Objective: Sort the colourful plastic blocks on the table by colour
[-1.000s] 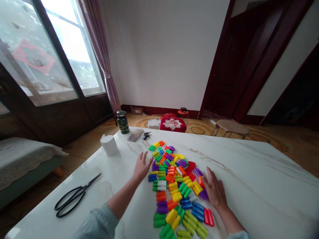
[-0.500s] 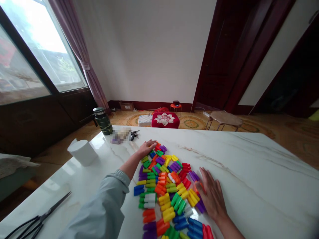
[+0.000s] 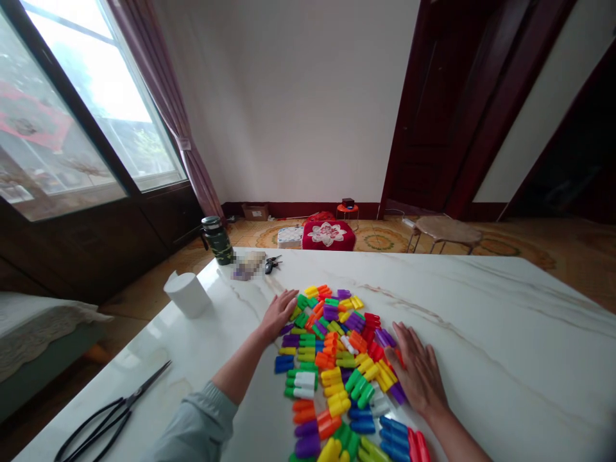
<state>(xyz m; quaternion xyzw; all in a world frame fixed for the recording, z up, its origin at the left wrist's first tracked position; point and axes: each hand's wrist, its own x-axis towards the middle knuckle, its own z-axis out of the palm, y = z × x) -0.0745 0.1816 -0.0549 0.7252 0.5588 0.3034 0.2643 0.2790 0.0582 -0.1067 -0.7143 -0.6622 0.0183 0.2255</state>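
Observation:
A long spread of colourful plastic building pieces (image 3: 332, 377), shaped like joined bullets, lies in a loose heap on the white marble-patterned table (image 3: 491, 333). At the far left edge of the heap, my left hand (image 3: 279, 314) rests with its fingers stretched out, touching the green and yellow-green pieces there. Flat along the right edge is my right hand (image 3: 418, 369), fingers apart, its thumb side against orange and purple pieces. Neither hand grips anything. Some pieces at the bottom are cut off by the frame.
Long black-handled scissors (image 3: 115, 414) lie at left. Behind them are a white paper roll (image 3: 187, 295), a camouflage-patterned flask (image 3: 218, 240) and small dark pliers (image 3: 272, 264). Past the table's far edge stand a red flowered stool (image 3: 328, 235) and a round-topped stool (image 3: 445, 231).
My left hand has drawn back a little along the heap's left edge. Pieces at the far end have shifted, with yellow and orange ones now showing there. My view has turned slightly left.

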